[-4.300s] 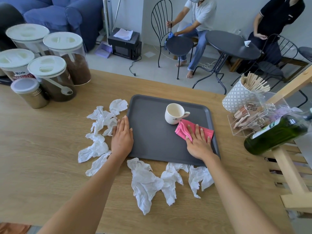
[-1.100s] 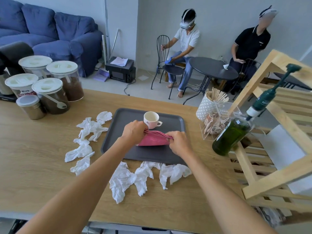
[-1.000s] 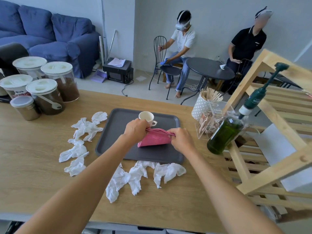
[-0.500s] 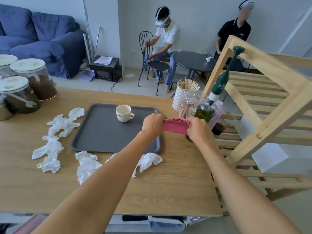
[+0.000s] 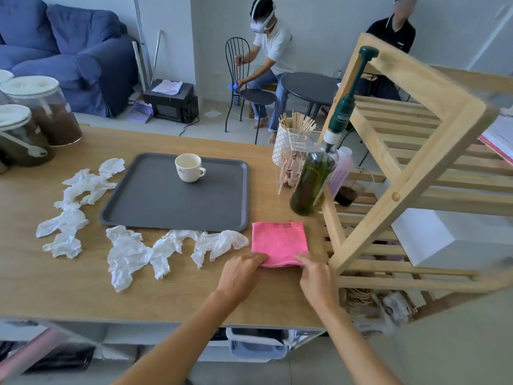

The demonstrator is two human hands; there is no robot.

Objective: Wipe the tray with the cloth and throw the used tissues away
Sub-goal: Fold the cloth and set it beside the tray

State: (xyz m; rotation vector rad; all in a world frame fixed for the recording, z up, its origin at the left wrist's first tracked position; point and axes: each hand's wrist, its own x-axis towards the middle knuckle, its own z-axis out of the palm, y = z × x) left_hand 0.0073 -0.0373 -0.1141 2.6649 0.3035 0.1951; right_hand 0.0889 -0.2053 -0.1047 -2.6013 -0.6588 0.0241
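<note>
A wooden table [image 5: 69, 287] fills the foreground of a room with a blue sofa [image 5: 69, 48] behind. The pink cloth [image 5: 279, 241] lies folded flat on the table, just beside the right near corner of the grey tray [image 5: 166, 209] and off it. Its near edge is pinched at the left corner by the left hand [image 5: 241, 275] and at the right corner by the right hand [image 5: 315, 276], the fingers of both curled narrow onto the fabric.

One cup [image 5: 189, 167] stands on the far part of the tray. The used tissues [image 5: 126, 254] are scattered along the tray's left and near sides; about seven crumpled pieces can be counted, though some overlap, so the count is not sure. None has been thrown away yet. No bin can be seen.

One green bottle [image 5: 312, 182] stands close behind the cloth at the table's right edge, beside the wooden shelf [image 5: 416, 140]. It could be knocked over if a hand is swept back carelessly. The nearest tissue lies almost against the cloth and could be dragged along with it. Tissues could also be dropped if too many are gathered at once.
</note>
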